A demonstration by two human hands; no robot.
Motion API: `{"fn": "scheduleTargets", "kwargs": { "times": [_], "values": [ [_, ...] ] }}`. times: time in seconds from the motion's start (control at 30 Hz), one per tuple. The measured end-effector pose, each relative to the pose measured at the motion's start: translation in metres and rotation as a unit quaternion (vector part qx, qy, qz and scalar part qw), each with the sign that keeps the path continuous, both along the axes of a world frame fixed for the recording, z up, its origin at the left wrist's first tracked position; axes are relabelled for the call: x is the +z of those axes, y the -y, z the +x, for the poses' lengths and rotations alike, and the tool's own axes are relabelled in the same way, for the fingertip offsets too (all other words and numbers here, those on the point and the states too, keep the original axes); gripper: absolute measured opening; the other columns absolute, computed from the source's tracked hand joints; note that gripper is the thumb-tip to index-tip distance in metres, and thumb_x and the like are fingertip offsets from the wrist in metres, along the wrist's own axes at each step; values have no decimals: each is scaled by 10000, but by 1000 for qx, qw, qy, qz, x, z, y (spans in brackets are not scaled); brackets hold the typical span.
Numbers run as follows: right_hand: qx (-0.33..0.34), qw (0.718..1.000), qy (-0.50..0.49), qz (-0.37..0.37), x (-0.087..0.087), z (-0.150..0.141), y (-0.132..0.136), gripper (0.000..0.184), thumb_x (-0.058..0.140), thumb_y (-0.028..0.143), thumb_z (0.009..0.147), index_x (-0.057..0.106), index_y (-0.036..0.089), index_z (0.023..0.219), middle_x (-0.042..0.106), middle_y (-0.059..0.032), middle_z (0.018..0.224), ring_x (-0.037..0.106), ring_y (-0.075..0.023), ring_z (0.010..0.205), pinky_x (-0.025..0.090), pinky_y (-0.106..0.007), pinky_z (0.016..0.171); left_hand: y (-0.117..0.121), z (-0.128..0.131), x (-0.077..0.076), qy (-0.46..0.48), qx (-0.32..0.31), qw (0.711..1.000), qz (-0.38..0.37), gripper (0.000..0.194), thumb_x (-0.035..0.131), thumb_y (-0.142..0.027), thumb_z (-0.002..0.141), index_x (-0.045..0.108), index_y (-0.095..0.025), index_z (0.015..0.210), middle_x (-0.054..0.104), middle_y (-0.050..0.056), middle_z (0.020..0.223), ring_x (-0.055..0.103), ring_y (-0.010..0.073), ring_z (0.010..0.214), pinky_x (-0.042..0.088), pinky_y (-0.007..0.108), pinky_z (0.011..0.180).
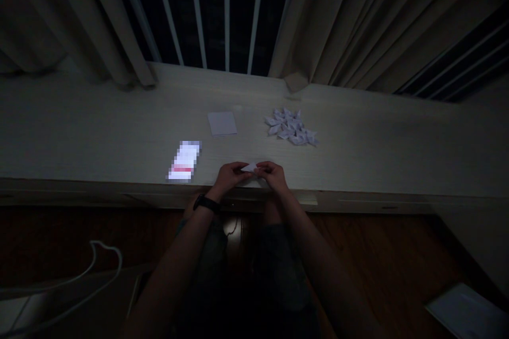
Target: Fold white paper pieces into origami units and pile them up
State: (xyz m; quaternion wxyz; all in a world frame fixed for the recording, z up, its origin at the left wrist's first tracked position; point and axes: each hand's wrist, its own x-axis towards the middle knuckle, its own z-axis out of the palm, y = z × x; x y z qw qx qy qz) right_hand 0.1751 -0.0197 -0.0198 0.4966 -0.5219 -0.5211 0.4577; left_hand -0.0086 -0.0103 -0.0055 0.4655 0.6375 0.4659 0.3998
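Between both hands, just above the front edge of the pale ledge [358, 153], is a small piece of folded white paper [250, 167] with a pointed top. My left hand [230, 176], below which a dark watch sits on the wrist, pinches its left side. My right hand [273, 174] grips its right side, fingers closed over the corner. Beyond my right hand lies a pile of small folded paper pieces [291, 127]. A flat stack of square white paper [222, 123] rests beyond my left hand. The lower edge of the held paper is hidden by the fingers.
A lit phone [184, 161], its screen blurred out, lies left of my hands. Curtains [338, 16] hang at the back beside a barred window [214, 10]. A white cable [119, 257] loops at lower left. A pale flat object [469, 312] lies at lower right.
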Motion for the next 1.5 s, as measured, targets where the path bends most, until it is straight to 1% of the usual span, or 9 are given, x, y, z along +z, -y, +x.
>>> {"fn": "scheduleTargets", "kwargs": {
  "times": [0.17, 0.4, 0.57, 0.87, 1.03, 1.17, 1.27, 1.4, 1.5],
  "values": [
    [36, 999, -8, 7, 0, 2, 0, 285, 672, 355, 651, 666, 179, 875, 667, -8, 675, 594, -152, 610, 462, -266, 608, 2, 2, 4, 7, 26, 999, -20, 389, 738, -395, 662, 709, -110, 926, 725, 95, 821, 658, 182, 704, 510, 272, 642],
    [24, 1000, -10, 17, 6, -1, 1, 323, 647, 449, 710, 671, 183, 891, 685, -27, 762, 605, -159, 675, 477, -272, 640, 4, 3, 5, 44, 33, 998, -42, 346, 709, -424, 700, 687, -109, 841, 691, 55, 661, 627, 138, 546, 493, 230, 527],
    [63, 998, 4, 4, 8, -3, 3, 410, 749, 394, 613, 653, 188, 954, 673, -4, 682, 604, -154, 633, 462, -268, 620, 4, 3, 6, 45, 26, 997, -60, 337, 714, -324, 706, 671, -120, 971, 690, 39, 648, 639, 135, 530, 496, 218, 508],
    [37, 999, -3, 9, 6, -3, 2, 306, 705, 347, 644, 608, 202, 895, 623, 30, 602, 555, -133, 564, 433, -257, 595, 1, -1, 4, 69, -28, 992, -104, 392, 686, -307, 736, 640, -105, 1069, 697, 53, 641, 660, 157, 543, 524, 240, 523],
    [89, 996, 13, 5, 12, -2, 7, 387, 737, 363, 623, 629, 202, 958, 626, 24, 641, 552, -131, 579, 403, -237, 554, 3, 0, 8, 71, -11, 993, -90, 377, 680, -258, 723, 636, -103, 1064, 659, 19, 558, 635, 141, 500, 502, 217, 494],
    [72, 997, 31, 5, 12, -4, 7, 290, 710, 374, 657, 668, 190, 878, 588, 31, 562, 508, -119, 521, 383, -239, 527, 4, 1, 9, 64, -10, 994, -94, 311, 648, -270, 742, 668, -112, 1009, 640, 8, 545, 605, 116, 476, 480, 202, 480],
    [76, 995, 50, 31, 12, -3, 7, 263, 692, 384, 689, 699, 198, 875, 637, 8, 640, 559, -139, 602, 431, -259, 601, 3, 1, 7, 57, 4, 995, -84, 257, 611, -252, 751, 689, -114, 954, 627, 3, 540, 585, 110, 462, 466, 201, 466],
    [120, 987, 77, 69, 14, -1, 9, 307, 727, 384, 670, 716, 225, 933, 702, -40, 954, 626, -195, 879, 467, -310, 811, 1, 1, 4, 55, 38, 995, -75, 242, 584, -255, 755, 688, -121, 928, 617, -2, 537, 567, 106, 449, 456, 203, 459],
    [89, 988, 103, 78, 10, -4, 8, 235, 681, 400, 726, 730, 230, 880, 711, -46, 958, 632, -205, 910, 462, -329, 857, 2, 2, 5, 54, 41, 994, -80, 289, 583, -339, 776, 682, -124, 942, 623, 4, 554, 560, 107, 448, 446, 207, 458]
  ]
}}
